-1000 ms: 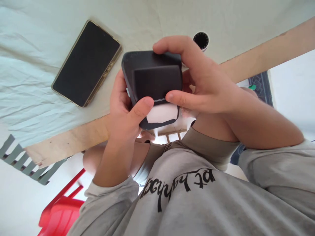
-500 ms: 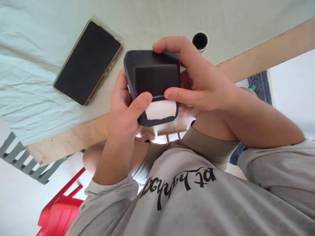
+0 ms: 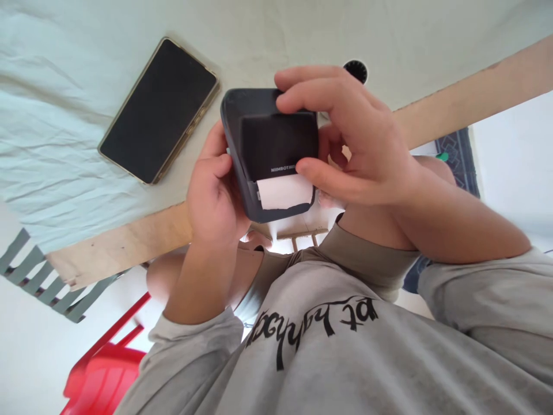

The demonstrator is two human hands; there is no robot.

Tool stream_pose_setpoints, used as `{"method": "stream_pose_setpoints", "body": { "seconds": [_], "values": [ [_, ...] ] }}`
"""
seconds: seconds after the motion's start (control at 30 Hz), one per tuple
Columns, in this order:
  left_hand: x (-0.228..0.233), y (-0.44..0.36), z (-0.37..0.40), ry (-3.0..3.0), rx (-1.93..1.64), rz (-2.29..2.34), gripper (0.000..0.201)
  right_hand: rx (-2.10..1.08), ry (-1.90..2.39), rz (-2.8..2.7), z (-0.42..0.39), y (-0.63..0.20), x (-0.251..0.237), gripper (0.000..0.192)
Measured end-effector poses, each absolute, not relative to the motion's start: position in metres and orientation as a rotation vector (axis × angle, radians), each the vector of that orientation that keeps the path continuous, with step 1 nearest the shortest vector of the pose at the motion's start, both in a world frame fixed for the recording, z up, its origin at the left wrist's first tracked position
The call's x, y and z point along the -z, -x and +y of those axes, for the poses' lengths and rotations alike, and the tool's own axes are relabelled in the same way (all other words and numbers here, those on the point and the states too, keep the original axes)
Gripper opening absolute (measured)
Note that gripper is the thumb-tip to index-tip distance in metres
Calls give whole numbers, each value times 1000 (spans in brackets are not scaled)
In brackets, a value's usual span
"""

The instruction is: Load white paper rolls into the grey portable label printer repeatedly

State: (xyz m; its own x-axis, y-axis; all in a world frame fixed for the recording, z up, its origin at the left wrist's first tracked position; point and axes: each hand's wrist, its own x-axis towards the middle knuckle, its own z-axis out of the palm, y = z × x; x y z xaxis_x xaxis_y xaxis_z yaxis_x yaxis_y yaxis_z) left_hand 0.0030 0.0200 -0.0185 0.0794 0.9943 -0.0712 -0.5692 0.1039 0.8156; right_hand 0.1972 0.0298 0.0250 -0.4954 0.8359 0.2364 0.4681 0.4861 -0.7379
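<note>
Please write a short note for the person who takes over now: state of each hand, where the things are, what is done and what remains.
Left hand: grips the left side of the small black box-shaped label printer, held above the table edge.
Right hand: fingers over the printer's top, thumb beside the white paper label.
Things: the label sticks out of the printer's slot. A black smartphone in a gold-rimmed case lies on the pale cloth, to the left. A small round black object shows behind the right hand.
Done: label is out of the slot.
Left: label not yet detached.
</note>
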Motion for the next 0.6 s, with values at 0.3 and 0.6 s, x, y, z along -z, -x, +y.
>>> {"method": "stream_pose_setpoints", "body": {
  "seconds": [0.3, 0.6],
  "values": [
    [26, 1, 20, -813, -1314, 858, 17, -630, 979, -2228, 32, -193, -22, 44],
    [18, -1, 21, -839, -1158, 894, 44, -600, 1189, -2187, 27, -193, -41, 50]
  ]
}}
